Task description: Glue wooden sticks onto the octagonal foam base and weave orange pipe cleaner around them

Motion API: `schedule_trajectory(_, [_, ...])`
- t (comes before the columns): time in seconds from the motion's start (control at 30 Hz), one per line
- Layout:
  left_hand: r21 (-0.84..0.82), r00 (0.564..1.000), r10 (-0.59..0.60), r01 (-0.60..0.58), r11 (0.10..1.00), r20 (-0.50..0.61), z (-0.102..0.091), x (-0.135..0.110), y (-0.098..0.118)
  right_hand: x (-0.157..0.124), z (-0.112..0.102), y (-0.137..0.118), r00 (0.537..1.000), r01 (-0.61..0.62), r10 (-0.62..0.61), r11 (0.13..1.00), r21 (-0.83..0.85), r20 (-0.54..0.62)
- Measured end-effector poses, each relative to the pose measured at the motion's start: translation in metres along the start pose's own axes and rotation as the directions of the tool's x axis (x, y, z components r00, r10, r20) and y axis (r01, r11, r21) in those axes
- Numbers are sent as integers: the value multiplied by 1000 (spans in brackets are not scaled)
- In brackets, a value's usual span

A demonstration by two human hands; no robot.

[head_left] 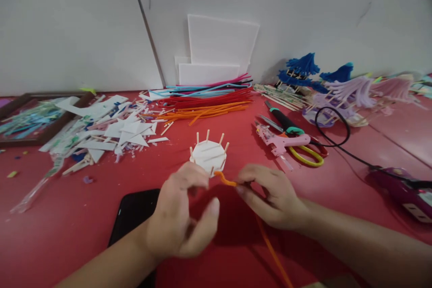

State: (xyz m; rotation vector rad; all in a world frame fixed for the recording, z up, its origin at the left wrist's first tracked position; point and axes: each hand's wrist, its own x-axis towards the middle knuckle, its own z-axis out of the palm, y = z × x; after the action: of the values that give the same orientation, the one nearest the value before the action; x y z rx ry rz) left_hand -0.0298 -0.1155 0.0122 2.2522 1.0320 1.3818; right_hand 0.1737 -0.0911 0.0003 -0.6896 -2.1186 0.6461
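Observation:
My right hand (275, 195) pinches an orange pipe cleaner (272, 247) near one end. That end is bent into a small curve, and the long tail hangs down toward the front edge of the view. My left hand (184, 211) is just left of the bent end, thumb and fingers apart, with nothing between them. Beyond both hands a white, many-sided board (208, 155) lies on the red table, with several short wooden sticks standing around its rim. My left fingers hide part of its near left edge.
A black phone (135, 211) lies under my left forearm. White scraps (130, 130) heap at left beside a brown tray (37, 141). Pipe cleaners (209, 99) lie at the back. On the right are a pink glue gun (278, 144), yellow-handled scissors (307, 156), a corded purple device (398, 193) and blue models (303, 65).

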Motion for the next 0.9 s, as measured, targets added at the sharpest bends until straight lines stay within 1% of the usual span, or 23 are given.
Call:
schedule_trajectory(0.03, [20, 995, 77, -78, 997, 57, 0, -2, 1, 1, 0, 1, 999, 14, -15, 1000, 12, 32])
schedule_trajectory(0.07, [59, 986, 117, -125, 990, 117, -1, -3, 1, 1, 1, 1, 997, 36, -38, 999, 22, 63])
schedule_trajectory(0.13, [159, 974, 129, -160, 974, 186, -1, -3, 1, 3, 1, 2, 990, 96, -99, 995, 29, 102])
schedule_trajectory(0.2, [235, 980, 68, -112, 966, 186, -1, -3, -1, 4, 1, 3, 985, 139, -140, 990, 23, 103])
schedule_trajectory(0.27, [281, 985, -11, -39, 959, 172, 0, -3, -3, 5, 0, 3, 986, 145, -147, 989, 24, 85])
schedule_trajectory(0.3, [290, 984, -26, -26, 957, 176, 0, -2, -4, 4, -1, 3, 987, 142, -144, 989, 30, 78])
schedule_trajectory(0.43, [258, 967, 34, -101, 961, 253, 0, 0, -6, 2, -1, 3, 989, 103, -108, 993, 55, 96])
schedule_trajectory(0.53, [245, 956, 32, -107, 964, 291, 2, 1, -7, -1, 3, 3, 995, 26, -29, 999, 30, 97])
schedule_trajectory(0.6, [236, 952, 21, -97, 967, 304, 3, 0, -9, -3, 7, 2, 996, 6, -7, 1000, 10, 87])
schedule_trajectory(0.67, [231, 951, -13, -62, 971, 309, 3, 0, -10, -3, 9, 1, 997, 13, -12, 1000, -18, 78])
schedule_trajectory(0.77, [277, 951, -75, -12, 961, 299, 2, -1, -12, -3, 10, 0, 997, 46, -38, 992, -117, 71])
schedule_trajectory(0.83, [313, 956, -64, -30, 949, 286, 2, 0, -13, -1, 8, 1, 994, 89, -76, 979, -183, 80])
schedule_trajectory(0.9, [321, 960, -13, -81, 944, 280, 1, 0, -13, 1, 5, 2, 990, 124, -107, 967, -221, 86])
